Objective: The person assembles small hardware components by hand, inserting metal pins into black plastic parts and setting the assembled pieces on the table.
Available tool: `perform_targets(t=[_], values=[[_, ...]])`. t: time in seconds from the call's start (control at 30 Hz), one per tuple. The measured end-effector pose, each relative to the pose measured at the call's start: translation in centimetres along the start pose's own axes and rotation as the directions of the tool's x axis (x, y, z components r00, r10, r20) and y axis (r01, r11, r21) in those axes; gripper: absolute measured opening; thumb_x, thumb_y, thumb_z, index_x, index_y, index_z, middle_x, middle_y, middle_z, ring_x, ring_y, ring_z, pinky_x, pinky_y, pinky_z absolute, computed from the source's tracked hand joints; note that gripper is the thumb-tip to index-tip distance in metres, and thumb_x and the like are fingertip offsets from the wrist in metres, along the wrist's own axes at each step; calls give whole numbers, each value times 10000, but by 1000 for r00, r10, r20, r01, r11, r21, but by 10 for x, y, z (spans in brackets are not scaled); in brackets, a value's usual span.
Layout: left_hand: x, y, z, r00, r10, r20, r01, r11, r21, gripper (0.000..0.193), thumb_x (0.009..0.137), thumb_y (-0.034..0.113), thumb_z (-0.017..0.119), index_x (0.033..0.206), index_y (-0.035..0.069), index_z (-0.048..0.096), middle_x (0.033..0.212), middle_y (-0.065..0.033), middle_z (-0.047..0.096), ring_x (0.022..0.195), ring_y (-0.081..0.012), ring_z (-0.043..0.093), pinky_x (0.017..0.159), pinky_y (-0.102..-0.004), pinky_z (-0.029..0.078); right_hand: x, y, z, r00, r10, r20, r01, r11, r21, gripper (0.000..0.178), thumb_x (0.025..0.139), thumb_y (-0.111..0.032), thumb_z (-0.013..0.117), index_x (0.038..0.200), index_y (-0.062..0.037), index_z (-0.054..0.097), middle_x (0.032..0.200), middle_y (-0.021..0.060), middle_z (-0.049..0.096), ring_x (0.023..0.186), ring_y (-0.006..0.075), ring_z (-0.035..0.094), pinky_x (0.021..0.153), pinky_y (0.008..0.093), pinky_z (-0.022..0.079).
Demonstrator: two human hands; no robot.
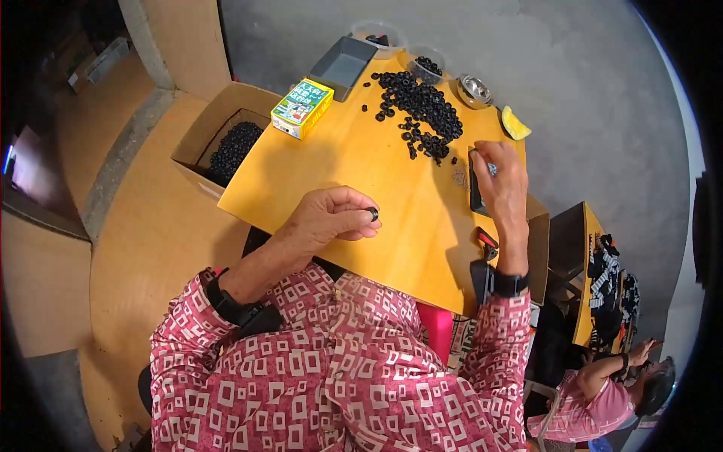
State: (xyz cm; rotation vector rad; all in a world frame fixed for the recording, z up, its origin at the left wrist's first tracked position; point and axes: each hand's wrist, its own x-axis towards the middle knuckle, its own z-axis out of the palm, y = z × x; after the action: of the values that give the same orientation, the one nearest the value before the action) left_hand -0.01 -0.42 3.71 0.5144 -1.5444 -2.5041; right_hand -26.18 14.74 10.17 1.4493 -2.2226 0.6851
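Observation:
My left hand (331, 218) is over the near part of the yellow table. Its thumb and fingers pinch a small black ring-shaped part (372, 214). At the table's right edge my right hand (500, 181) is over a small dark tray (476, 197), fingers curled. Small pale bluish bits show beside those fingers; what they grip, if anything, I cannot make out. A few tiny clear pieces (459, 176) lie just left of the tray. Beyond, a spread pile of black ring-shaped parts (422, 105) covers the far right of the table.
Along the far edge stand a grey tray (343, 66), clear tubs (380, 35), a metal bowl (474, 90) and a yellow rind-like piece (515, 123). A yellow-green box (303, 108) sits left. A carton (197, 143) of black parts adjoins the table. Another person (602, 399) sits at lower right.

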Motion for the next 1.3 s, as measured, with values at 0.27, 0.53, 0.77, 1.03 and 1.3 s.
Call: perform_targets(t=[0.27,0.53,0.77,1.03,1.3], values=[[3,-4,-3,998,-33,-60,29,997,-65,177,962,159,643,1104,55,656,1010,-65,715,911,-130,694,829,-244,554,17,42,58,972,-22,235,101,938,-332,143,798,-143,668,914,-67,705,888,121,677,916,311,631,786,448,494],[6,-7,-4,997,-45,-59,41,996,-78,166,962,153,642,1101,62,655,1012,-63,711,911,-128,692,837,-250,558,6,61,89,959,63,278,47,927,-372,125,820,-120,614,872,-71,716,909,109,706,970,291,624,838,457,464],[7,-8,-7,996,-62,-62,56,994,-89,165,963,153,641,1098,59,656,1014,-63,711,908,-131,692,837,-250,559,2,34,73,970,0,243,80,944,-319,105,789,-109,652,860,-66,716,898,108,702,941,291,627,813,431,476],[10,-11,-10,997,-52,-64,43,991,-124,163,966,148,633,1100,57,652,1008,-66,710,906,-133,693,832,-248,558,-40,-42,49,952,-198,232,172,977,126,151,754,-46,688,904,-67,683,847,100,652,840,301,599,732,407,468],[9,-10,-10,995,-55,-83,44,991,-125,166,964,152,637,1100,57,652,1002,-65,710,896,-128,693,829,-242,557,-59,-37,54,953,-160,256,111,975,194,252,746,-44,731,991,-55,673,916,99,651,857,305,589,756,409,464]])
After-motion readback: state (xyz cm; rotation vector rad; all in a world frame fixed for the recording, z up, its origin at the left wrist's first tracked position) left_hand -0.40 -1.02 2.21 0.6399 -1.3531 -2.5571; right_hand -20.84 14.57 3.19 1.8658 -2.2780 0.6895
